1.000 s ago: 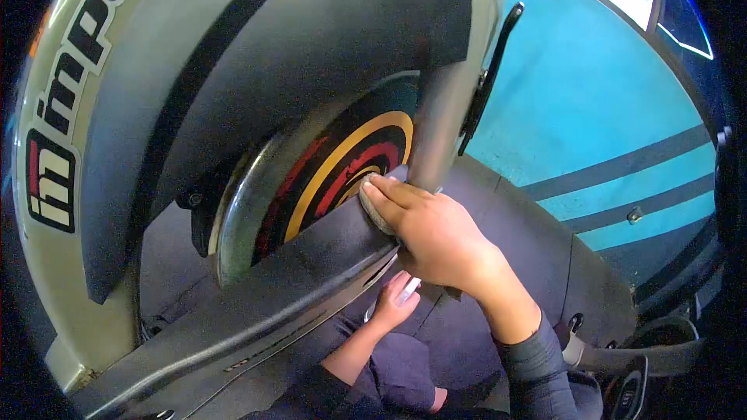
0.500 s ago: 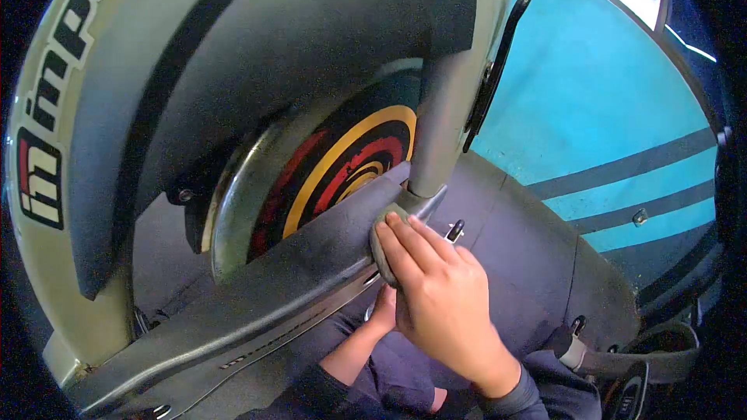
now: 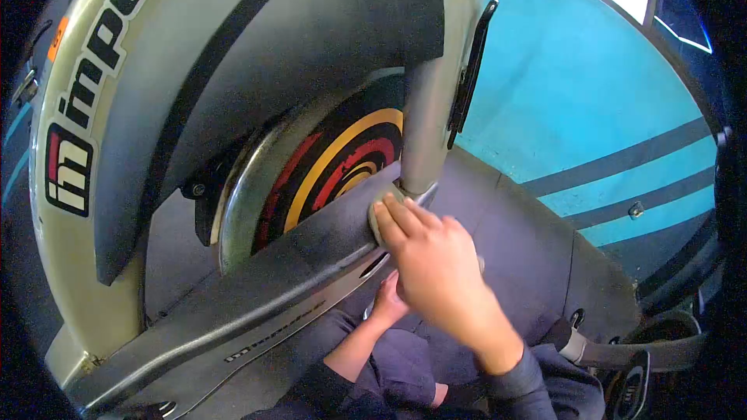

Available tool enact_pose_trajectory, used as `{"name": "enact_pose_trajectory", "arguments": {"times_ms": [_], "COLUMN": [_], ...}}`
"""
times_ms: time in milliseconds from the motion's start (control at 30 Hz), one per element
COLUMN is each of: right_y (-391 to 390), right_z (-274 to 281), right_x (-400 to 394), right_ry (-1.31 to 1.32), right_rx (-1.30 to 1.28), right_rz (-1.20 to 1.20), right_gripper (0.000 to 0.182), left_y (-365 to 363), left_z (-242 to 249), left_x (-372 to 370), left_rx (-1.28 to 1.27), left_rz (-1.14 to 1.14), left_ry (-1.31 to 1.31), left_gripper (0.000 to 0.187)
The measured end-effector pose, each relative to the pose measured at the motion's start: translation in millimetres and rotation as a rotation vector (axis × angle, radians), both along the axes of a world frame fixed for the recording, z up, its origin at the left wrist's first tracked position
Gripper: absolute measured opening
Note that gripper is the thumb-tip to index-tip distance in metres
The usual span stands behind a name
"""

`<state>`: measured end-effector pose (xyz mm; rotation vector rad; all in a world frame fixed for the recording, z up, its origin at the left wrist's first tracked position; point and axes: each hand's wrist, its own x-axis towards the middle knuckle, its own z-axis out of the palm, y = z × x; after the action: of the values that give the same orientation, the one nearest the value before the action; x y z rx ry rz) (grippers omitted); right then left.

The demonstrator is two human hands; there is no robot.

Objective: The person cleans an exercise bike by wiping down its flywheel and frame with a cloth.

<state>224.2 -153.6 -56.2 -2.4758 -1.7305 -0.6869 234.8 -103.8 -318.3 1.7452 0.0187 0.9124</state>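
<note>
My right hand presses a folded grey-green cloth against the dark lower frame beam of an exercise bike, close to the foot of its upright post. The fingers lie together over the cloth, which they partly hide. Lower down, beside the beam, my left hand is curled and partly covered by my right hand. A small shiny edge shows by its fingers, but I cannot make out what it holds.
Behind the beam sits a flywheel with red and yellow rings under a grey cover. A turquoise panel with dark stripes stands to the right. Dark matting lies below it, and another machine's pedal is at lower right.
The view has shifted, so more of the bike's left side shows. My right hand and the cloth have moved slightly up along the beam, closer to the post's foot. My left hand stays low.
</note>
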Motion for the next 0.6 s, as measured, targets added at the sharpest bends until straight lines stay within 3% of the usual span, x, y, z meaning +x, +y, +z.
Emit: {"name": "enact_pose_trajectory", "arguments": {"times_ms": [167, 333, 467, 567, 600], "right_y": [-9, 8, 25, 25, 23], "right_z": [-11, 5, 28, 15, 8], "right_x": [-27, 13, 28, 27, 26], "right_ry": [0.048, 0.128, 0.278, 0.192, 0.153], "right_rx": [0.127, 0.087, -0.134, -0.011, 0.039], "right_rz": [-0.114, 0.056, 0.019, 0.082, 0.100], "right_gripper": [0.067, 0.058, 0.057, 0.059, 0.061], "left_y": [-4, -5, -2, -4, 0], "left_z": [-24, -45, -32, -30, -36], "left_x": [9, 15, 9, 5, 7], "left_rx": [-0.079, -0.169, 0.019, 0.047, 0.013], "left_rz": [-0.061, -0.125, -0.021, 0.066, -0.053], "left_ry": [0.061, 0.125, 0.041, -0.002, 0.100], "left_gripper": [0.036, 0.036, 0.035, 0.033, 0.034]}}
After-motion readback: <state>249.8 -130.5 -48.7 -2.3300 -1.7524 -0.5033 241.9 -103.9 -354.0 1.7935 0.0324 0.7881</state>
